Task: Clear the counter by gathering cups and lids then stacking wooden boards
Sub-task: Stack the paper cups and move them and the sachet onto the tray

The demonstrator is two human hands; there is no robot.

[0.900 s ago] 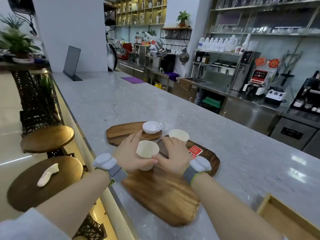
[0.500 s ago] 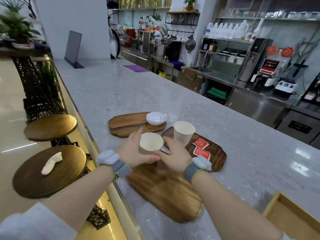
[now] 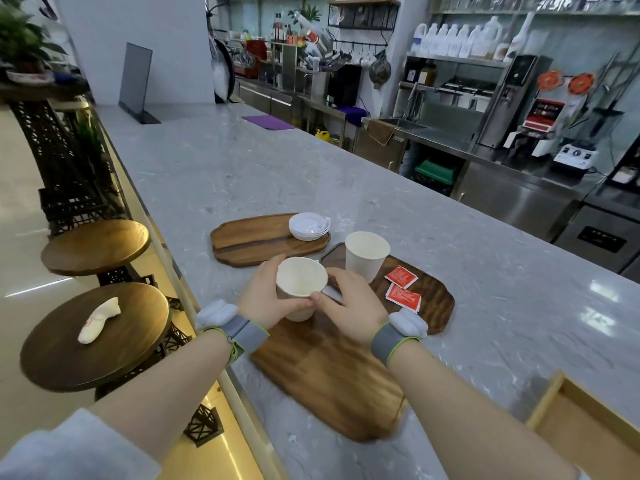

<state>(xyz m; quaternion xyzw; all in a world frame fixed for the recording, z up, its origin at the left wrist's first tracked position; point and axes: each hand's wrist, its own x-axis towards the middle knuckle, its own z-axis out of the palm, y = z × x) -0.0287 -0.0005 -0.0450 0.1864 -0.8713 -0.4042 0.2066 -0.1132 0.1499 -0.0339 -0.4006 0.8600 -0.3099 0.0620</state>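
Observation:
My left hand (image 3: 265,295) grips a cream paper cup (image 3: 300,284) just above the near wooden board (image 3: 332,375). My right hand (image 3: 353,306) touches the same cup's right side with thumb and fingers. A second paper cup (image 3: 365,254) stands upright on the right wooden board (image 3: 433,299), beside two red sachets (image 3: 401,287). A stack of white lids (image 3: 308,226) rests on the right end of the far wooden board (image 3: 252,237).
The grey marble counter (image 3: 346,174) runs away from me, its edge along the left. Two round wooden stools (image 3: 93,337) stand below on the left, one carrying a white cloth. A wooden tray corner (image 3: 585,431) sits at the lower right.
The cup in my hands has lifted slightly and shifted right. The view has tilted, and the second cup and red sachets now show fully.

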